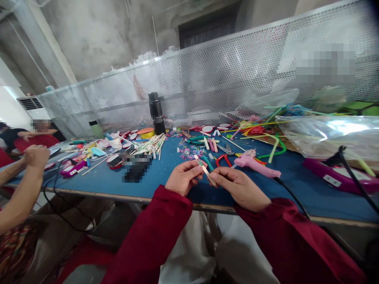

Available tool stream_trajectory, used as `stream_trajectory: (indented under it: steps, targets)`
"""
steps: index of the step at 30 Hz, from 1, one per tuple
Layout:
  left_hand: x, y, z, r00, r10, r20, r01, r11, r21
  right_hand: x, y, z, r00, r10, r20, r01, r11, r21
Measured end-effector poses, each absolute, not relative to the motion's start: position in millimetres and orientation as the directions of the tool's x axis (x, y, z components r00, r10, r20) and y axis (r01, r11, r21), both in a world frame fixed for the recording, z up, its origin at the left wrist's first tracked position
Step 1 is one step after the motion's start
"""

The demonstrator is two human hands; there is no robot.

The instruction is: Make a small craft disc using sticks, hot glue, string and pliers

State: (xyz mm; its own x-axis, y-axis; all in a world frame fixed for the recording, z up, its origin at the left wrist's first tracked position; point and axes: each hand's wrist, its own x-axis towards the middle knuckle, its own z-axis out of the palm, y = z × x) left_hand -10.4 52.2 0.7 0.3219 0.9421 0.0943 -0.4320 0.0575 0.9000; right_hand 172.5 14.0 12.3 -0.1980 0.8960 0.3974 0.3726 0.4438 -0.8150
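Note:
Both hands hold a short, flat, pale stick (205, 169) with a greenish patch near its upper end, just above the table's front edge. My left hand (182, 177) pinches the stick's upper part between thumb and fingers. Its lower end is gripped by my right hand (239, 186), whose thumb lies along the near side. Right behind the stick are a teal tube-like piece (208, 162) and red-handled scissors (224, 160). A pink glue gun (260, 167) lies to the right of my right hand, its black cord running down over the edge.
Small pastel loops (191, 152) are scattered on the blue table (166, 177). A bundle of patterned sticks (152, 144) and a black bottle (156, 114) stand left of centre. Purple devices (340, 177) lie at both sides. A co-worker's hands (37, 155) are at far left.

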Motion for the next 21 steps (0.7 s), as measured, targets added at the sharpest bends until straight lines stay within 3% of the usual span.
stream_trajectory:
  steps: [3,5,7,10,13,21]
  targets:
    - [-10.0,51.8,1.3,0.298,0.951,0.081,-0.457,0.067,0.887,190.7,17.1,6.8,-0.051,0.870,0.491,0.520,0.443,-0.731]
    - [-9.6,51.2,2.2,0.282,0.957,0.069,-0.472,0.075,0.878,208.3,19.0,2.3,0.089,0.774,0.627,0.770,0.347,-0.536]
    - [-9.3,50.7,3.0,0.272,0.960,0.062,-0.481,0.080,0.873,225.2,19.3,-0.6,0.144,0.689,0.710,0.947,0.113,-0.302]
    - [-9.2,50.4,3.2,0.262,0.963,0.068,-0.490,0.072,0.869,240.9,18.2,-0.2,0.241,0.748,0.618,0.968,-0.230,-0.099]
    - [-9.4,50.6,2.5,0.259,0.964,0.065,-0.484,0.071,0.872,244.5,19.5,2.4,0.314,0.798,0.515,0.933,-0.359,-0.013]
    - [-9.6,50.3,2.1,0.276,0.957,0.085,-0.483,0.062,0.874,251.8,32.3,1.0,0.266,0.823,0.502,0.943,-0.329,0.039]
